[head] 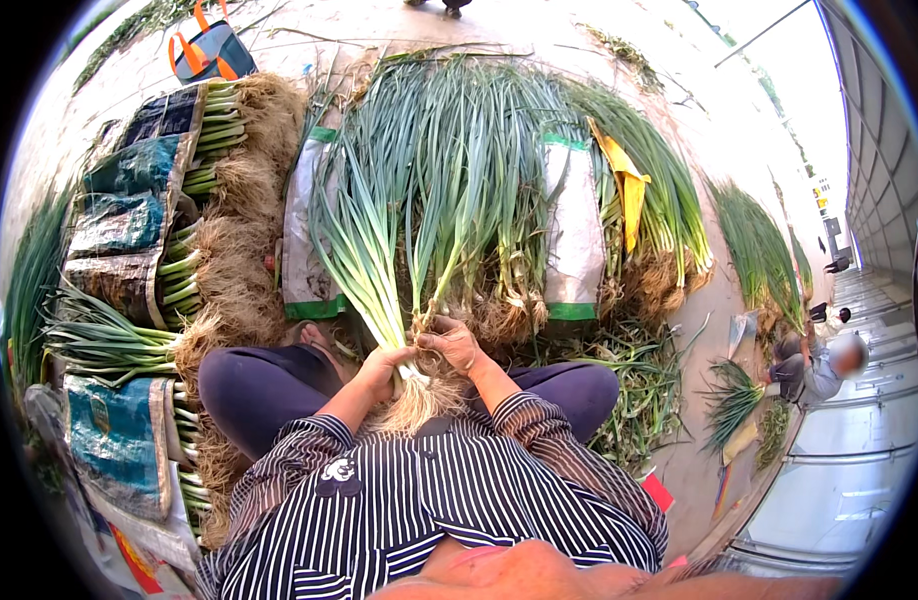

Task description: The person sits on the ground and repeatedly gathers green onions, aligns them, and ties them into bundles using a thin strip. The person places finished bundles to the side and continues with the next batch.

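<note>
My left hand [384,373] is closed around the white stems of a bunch of green onions [380,300], whose pale roots hang over my lap. Close beside it, my right hand [453,345] grips a single green onion [432,300] low down, near its brownish base. The leaves of both point away from me. In front lies a broad heap of untrimmed green onions [459,150] with dry, dirty roots. White sacking strips with green edges [571,225] lie on either side of the middle of this heap.
On the left, bundled green onions [222,127] lie stacked, roots inward, partly under woven sacks [121,435]. A dark bag with orange handles [215,52] stands behind. Leaf trimmings [639,390] lie by my right knee, below a yellow cloth [627,180]. Another person [819,371] sits far right.
</note>
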`<state>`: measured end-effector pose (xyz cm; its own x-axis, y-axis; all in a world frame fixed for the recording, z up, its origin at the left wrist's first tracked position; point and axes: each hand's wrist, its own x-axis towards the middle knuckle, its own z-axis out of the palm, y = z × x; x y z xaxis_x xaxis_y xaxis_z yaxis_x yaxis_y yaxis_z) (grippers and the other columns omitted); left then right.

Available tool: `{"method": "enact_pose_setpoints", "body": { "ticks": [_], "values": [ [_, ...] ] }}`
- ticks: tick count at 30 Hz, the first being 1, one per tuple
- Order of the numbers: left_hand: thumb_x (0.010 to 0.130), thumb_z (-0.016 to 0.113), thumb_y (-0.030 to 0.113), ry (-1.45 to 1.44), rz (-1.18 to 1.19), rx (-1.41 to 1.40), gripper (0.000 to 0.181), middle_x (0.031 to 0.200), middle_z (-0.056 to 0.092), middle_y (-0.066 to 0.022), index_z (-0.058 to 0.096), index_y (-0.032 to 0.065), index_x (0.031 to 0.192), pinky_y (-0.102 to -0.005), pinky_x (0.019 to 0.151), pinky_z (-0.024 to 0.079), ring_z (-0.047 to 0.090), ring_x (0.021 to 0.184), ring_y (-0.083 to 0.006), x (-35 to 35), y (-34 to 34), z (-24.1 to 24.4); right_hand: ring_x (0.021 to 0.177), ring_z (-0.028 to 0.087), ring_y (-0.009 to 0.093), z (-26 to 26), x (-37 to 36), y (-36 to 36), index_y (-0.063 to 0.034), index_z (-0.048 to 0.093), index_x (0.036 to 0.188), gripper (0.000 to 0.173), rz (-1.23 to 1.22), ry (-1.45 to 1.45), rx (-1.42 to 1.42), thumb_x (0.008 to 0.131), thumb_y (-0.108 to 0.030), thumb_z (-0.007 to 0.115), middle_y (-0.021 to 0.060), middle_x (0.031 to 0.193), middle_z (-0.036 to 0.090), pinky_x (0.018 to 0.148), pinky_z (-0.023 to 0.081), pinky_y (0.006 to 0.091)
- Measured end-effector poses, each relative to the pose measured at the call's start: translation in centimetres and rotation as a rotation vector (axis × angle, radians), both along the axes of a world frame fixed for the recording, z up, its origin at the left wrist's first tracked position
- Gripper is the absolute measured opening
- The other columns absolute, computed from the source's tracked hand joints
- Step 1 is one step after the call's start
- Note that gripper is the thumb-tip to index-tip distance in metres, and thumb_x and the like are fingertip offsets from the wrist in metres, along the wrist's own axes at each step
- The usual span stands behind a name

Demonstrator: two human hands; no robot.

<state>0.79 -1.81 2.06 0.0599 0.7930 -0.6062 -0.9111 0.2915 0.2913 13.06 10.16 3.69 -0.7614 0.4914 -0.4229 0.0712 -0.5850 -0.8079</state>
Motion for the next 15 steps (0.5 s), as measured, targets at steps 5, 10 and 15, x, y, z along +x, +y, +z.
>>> {"method": "enact_pose_setpoints", "body": {
  "ticks": [5, 10, 15],
  "values": [
    [0.077, 0.055, 0.004, 0.063, -0.047, -0.001, 0.022, 0.081, 0.059, -0.0101, 0.051, -0.0006, 0.098, -0.0396, 0.069, 0.053, 0.061, 0.071, -0.0244, 0.1, 0.1, -1.8, 0.092, 0.057, 0.014, -1.4, -0.3, -0.1, -0.0005, 0.056, 0.107, 0.033, 0.062, 0.015, 0.083, 0.076, -0.004, 0.066, 0.0058, 0.1, 0.061, 0.08, 0.047, 0.0242],
    [0.076, 0.054, 0.0, 0.003, -0.014, -0.099, 0.016, 0.076, 0.057, -0.0103, 0.051, -0.0008, 0.091, -0.0406, 0.06, 0.054, 0.06, 0.064, -0.0239, -0.1, -0.1, -2.5, 0.086, 0.056, 0.01, -4.2, 2.3, 2.0, -0.0052, 0.061, 0.104, 0.031, -0.222, -0.261, 0.175, 0.076, -0.015, 0.068, 0.0031, 0.095, 0.063, 0.077, 0.046, 0.0234],
    [0.074, 0.053, -0.001, 0.14, 0.05, -0.127, 0.012, 0.069, 0.055, -0.0078, 0.051, -0.0008, 0.086, -0.0363, 0.052, 0.052, 0.057, 0.056, -0.0214, -0.3, 0.1, -2.2, 0.098, 0.056, 0.028, -10.0, 12.1, 6.5, -0.0105, 0.062, 0.104, 0.039, 1.414, -1.235, 0.857, 0.068, -0.023, 0.069, 0.0149, 0.106, 0.059, 0.081, 0.045, 0.0342]
  ]
}}
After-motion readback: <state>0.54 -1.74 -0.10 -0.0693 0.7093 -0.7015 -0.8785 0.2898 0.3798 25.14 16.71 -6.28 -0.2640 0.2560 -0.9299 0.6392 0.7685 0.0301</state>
